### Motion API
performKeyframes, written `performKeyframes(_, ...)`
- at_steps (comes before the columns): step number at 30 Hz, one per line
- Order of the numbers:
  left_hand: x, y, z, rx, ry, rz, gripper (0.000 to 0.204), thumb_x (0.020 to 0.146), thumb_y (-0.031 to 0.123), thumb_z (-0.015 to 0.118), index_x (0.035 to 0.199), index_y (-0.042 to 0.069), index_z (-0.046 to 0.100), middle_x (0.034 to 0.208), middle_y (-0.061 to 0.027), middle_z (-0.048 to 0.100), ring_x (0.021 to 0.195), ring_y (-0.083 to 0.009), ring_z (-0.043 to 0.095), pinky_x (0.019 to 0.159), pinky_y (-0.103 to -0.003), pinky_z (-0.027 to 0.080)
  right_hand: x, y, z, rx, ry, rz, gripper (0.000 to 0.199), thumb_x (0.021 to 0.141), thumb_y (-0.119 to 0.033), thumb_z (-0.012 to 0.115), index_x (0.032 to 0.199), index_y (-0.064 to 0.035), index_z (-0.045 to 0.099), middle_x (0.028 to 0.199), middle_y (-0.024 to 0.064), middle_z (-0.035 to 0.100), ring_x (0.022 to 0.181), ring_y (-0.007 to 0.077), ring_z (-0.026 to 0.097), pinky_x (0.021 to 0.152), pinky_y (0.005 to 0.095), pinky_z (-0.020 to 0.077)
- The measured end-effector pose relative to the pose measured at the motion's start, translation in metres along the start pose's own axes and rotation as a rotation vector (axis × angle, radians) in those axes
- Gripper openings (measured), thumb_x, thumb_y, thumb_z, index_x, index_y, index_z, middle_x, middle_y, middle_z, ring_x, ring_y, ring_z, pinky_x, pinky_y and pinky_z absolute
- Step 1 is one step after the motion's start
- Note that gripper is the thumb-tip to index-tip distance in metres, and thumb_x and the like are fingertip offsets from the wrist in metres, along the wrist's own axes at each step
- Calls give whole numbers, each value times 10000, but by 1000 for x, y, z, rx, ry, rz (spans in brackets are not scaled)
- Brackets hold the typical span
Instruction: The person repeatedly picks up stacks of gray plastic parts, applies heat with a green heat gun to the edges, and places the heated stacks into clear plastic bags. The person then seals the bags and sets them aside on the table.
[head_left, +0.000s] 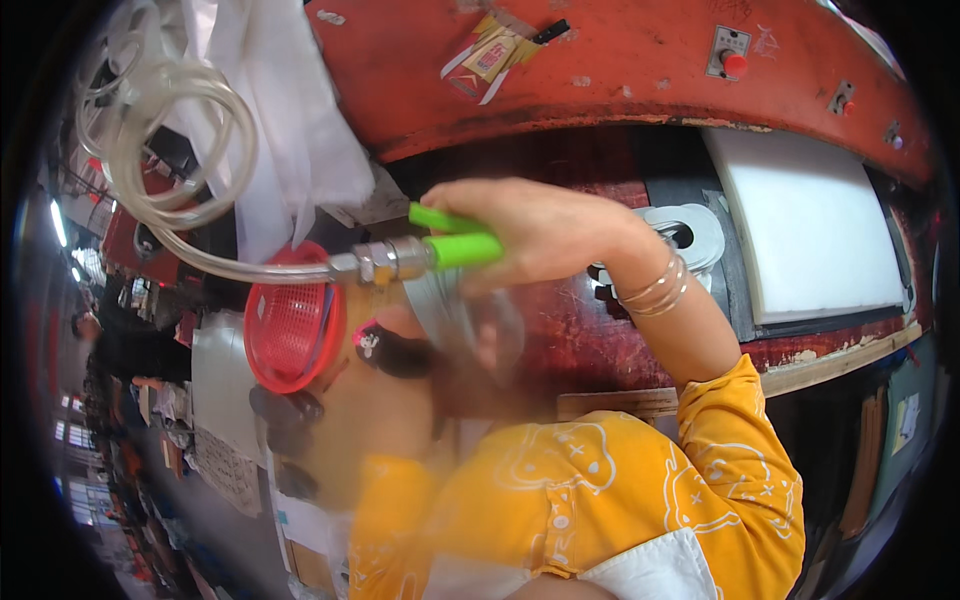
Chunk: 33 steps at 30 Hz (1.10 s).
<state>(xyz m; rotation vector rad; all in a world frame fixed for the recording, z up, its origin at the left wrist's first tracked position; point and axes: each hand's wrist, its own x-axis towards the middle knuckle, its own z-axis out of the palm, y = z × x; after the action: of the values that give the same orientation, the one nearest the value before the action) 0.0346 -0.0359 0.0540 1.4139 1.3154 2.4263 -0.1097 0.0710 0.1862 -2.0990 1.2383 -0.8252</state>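
My right hand [525,225] is wrapped round a bright green air blow gun [465,248]. A metal coupling [392,260] joins it to a clear hose at its left. Below it, my left hand [402,322] is smeared by motion. It seems to grip a pale grey flat piece [440,305], blurred too; its exact shape I cannot make out. Round my left wrist is a black band [405,356] with a pink cartoon ornament [368,342]. To the right of my right wrist lie pale grey cut-out pieces [692,235], stacked on the dark red worktable [570,340].
Coiled clear hose [180,140] hangs at upper left before white sheeting [290,130]. A red plastic basket [285,335] stands left of my hands. A white slab [805,225] lies at right. Across the back runs a red machine beam [600,75] with a red button [735,65].
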Motion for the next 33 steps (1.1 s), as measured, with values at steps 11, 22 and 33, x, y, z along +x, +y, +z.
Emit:
performKeyframes(11,-36,5,70,-58,736,-263,966,714,805,448,1116,-68,551,917,-172,662,886,-302,642,885,-408,458,-2,39,46,326,23,-81,568,662,-130,754,1129,-22,451,979,160,589,953,259,578,822,350,439)
performKeyframes(22,-10,-26,62,1516,1586,-15,782,712,39,701,1373,-11,287,1189,-107,504,1068,-210,518,921,-333,422,-1,26,79,64,426,286,577,674,-177,781,1104,15,447,940,232,609,899,409,598,761,431,475)
performKeyframes(33,-60,6,36,1102,1359,-79,549,810,52,636,1312,-30,430,1107,-93,610,961,-151,599,852,-283,483,-37,-25,-3,1172,404,-518,317,849,-203,606,1100,-62,473,707,4,472,579,121,489,568,286,425)
